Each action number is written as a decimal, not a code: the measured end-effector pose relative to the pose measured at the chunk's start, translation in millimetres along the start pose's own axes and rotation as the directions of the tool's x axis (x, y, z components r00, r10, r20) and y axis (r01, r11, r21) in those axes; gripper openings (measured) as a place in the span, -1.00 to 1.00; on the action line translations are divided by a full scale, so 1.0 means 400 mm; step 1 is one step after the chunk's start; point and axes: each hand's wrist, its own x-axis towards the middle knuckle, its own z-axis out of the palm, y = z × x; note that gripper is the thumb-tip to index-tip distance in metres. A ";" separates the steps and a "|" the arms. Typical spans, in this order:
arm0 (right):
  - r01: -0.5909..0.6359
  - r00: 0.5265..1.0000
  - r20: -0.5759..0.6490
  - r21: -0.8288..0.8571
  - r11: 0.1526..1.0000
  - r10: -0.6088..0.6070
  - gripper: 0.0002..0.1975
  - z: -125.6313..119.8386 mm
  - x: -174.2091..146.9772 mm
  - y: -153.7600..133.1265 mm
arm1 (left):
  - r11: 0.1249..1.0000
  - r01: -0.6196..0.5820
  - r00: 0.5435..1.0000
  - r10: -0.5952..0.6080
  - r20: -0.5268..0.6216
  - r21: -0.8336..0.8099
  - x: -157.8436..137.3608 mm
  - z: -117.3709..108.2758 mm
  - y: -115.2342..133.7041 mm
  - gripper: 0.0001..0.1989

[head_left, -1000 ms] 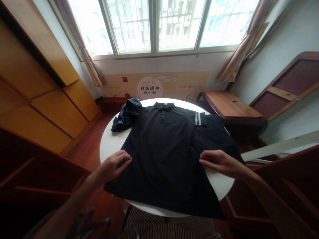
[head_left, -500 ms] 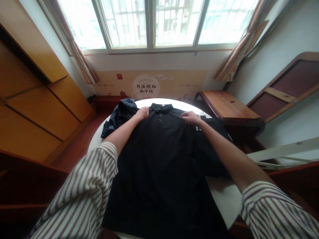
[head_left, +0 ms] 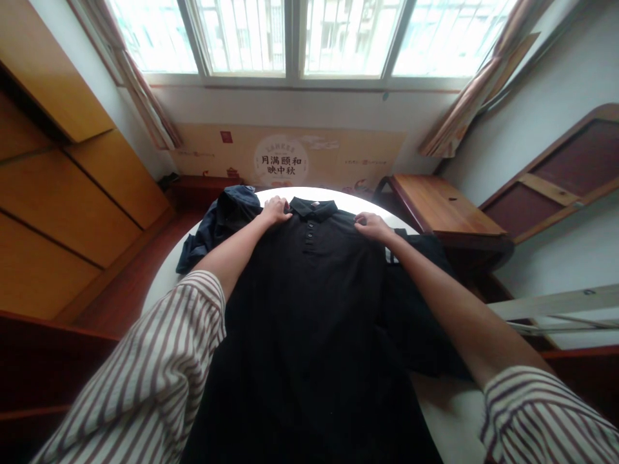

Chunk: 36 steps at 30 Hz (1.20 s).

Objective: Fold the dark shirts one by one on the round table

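A black polo shirt (head_left: 309,309) lies spread front up on a white round table (head_left: 162,274), its collar at the far edge and its buttoned placket facing me. My left hand (head_left: 276,211) rests at the shoulder left of the collar, fingers apart on the cloth. At the opposite shoulder, my right hand (head_left: 373,227) has its fingers curled in a pinch on the fabric. Beside my left hand sits a crumpled dark blue garment (head_left: 210,222). Under my right forearm lies more dark cloth with white stripes (head_left: 391,255), partly hidden.
A wooden side table (head_left: 449,206) stands beyond the table at the right. Yellow cabinets (head_left: 72,200) line the left side. A printed banner (head_left: 333,151) runs below the window, and a framed panel (head_left: 556,174) leans on the right wall.
My left hand's fingers have loosened from a closed grip and spread on the shirt's shoulder. My right hand stays at the other shoulder. The view has shifted slightly.
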 end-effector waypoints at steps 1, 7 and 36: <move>-0.013 1.000 -0.015 -0.007 1.000 0.013 -0.62 0.003 0.012 0.000 | 1.000 0.010 1.000 -0.010 -0.002 -0.002 0.006 -0.002 -0.004 -0.43; -0.174 0.976 0.123 -0.039 0.984 0.178 -0.35 0.007 0.095 0.023 | 0.999 -0.022 0.997 0.025 0.076 -0.039 0.040 -0.021 -0.046 -0.52; 0.428 0.819 0.514 -0.252 0.868 -0.255 -0.57 -0.028 -0.032 -0.115 | 0.586 -0.793 0.606 0.729 0.318 0.166 -0.528 -0.119 0.113 -0.77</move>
